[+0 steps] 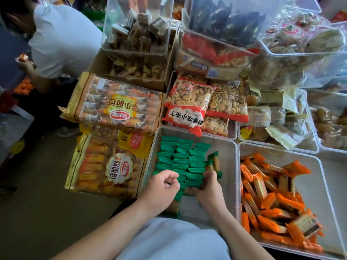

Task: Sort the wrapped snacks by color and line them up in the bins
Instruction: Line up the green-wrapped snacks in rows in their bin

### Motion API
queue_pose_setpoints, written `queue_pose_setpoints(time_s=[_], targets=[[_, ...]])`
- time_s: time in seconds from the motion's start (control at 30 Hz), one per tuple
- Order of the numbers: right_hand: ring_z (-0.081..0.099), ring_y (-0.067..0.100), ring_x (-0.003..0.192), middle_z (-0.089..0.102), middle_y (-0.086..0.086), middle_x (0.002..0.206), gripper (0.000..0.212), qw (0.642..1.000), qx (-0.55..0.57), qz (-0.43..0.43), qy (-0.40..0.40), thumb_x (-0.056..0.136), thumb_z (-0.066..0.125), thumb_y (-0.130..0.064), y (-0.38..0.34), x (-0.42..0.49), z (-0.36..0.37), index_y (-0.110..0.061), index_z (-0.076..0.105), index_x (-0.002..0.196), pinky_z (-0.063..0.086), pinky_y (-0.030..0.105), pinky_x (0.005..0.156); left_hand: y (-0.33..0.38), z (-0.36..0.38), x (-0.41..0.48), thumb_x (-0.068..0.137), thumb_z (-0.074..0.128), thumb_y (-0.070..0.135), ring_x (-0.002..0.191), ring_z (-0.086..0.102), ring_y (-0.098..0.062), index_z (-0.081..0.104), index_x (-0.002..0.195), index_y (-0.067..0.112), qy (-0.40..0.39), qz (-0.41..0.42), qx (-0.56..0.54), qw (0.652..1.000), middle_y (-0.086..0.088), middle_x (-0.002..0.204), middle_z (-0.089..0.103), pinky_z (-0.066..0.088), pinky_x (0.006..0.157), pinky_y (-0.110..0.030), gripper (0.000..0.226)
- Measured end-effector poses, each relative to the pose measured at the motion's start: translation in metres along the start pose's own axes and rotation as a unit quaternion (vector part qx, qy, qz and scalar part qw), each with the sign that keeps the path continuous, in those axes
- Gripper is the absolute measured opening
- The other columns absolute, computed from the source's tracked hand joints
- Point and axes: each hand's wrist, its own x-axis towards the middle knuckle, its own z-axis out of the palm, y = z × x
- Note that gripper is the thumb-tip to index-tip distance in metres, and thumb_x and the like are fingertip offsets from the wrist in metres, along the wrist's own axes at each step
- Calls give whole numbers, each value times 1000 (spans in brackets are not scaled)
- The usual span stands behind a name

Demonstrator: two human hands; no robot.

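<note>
Green snacks (180,162) are lining up just beyond the fingers (169,178); right hand (208,186) is gripping some to add, left hand (161,186) curled, contents unclear.

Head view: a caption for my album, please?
Left hand and right hand tidy rows of green snacks in a bin; orange snacks lie jumbled in the next bin.
</note>
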Motion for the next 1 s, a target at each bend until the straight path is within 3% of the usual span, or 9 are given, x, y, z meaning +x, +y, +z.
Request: queue_pose_setpoints(time_s=[0.13,0.23,0.3,0.37,0.53,0.63,0.73,0.9,1.0], targets=[[67,2,93,68,-15,107,69,998,52,28,-23,68,98,-23,1,-4,-6,-32,49,116,54,18,73,-1,2,-2,99,66,29,89,67,2,65,129,30,-18,0,30,999,17,107,68,58,87,-19,30],[70,-2,91,72,-15,106,55,993,89,30,-69,75,94,-20,-3,-13,-24,-29,58,116,56,13,70,4,7,-6,99,65,28,82,66,-1,66,125,31,-31,7,56,998,17,103,68,52,77,-9,26],[71,-1,89,74,-12,106,41,997,65,13,-48,83,88,-24,-5,-24,-43,-25,65,117,56,14,69,6,16,-7,98,67,27,80,63,-3,67,119,29,-55,8,63,996,17,100,68,49,73,-9,21],[69,-2,87,74,-13,101,28,999,34,-9,19,89,81,-26,-3,-39,-64,-28,69,114,56,13,68,8,30,-5,97,68,27,83,64,-7,69,115,28,-103,11,74,992,14,98,70,52,79,-17,18],[67,-4,86,74,-15,91,12,990,75,-12,115,93,76,-23,13,-74,-86,-30,73,102,56,14,65,-2,90,8,94,70,38,109,64,-12,64,131,30,-224,-10,113,968,4,122,69,50,97,-22,39],[69,-3,83,76,-14,85,9,982,143,37,118,94,75,-19,27,-79,-87,-28,76,96,55,15,63,-9,125,22,86,65,53,140,50,-19,45,151,42,-227,-47,90,969,1,153,52,39,119,-36,69],[71,3,82,76,-17,86,10,973,178,62,136,95,73,-19,37,-81,-87,-28,77,96,57,18,63,-9,143,32,93,64,49,153,33,-20,28,162,44,-221,-73,69,970,4,165,35,27,127,-41,77],[72,15,79,76,-6,85,8,974,177,48,133,96,73,-20,45,-83,-89,-27,76,97,57,24,65,-11,163,37,93,70,43,137,53,-14,46,155,35,-219,-65,31,973,5,150,56,41,119,-37,67],[72,16,82,77,-7,88,8,974,176,54,136,96,72,-20,48,-84,-92,-27,77,97,59,25,66,-14,161,36,86,78,42,113,65,-13,65,129,36,-192,-50,81,977,10,123,70,53,105,-35,45]])
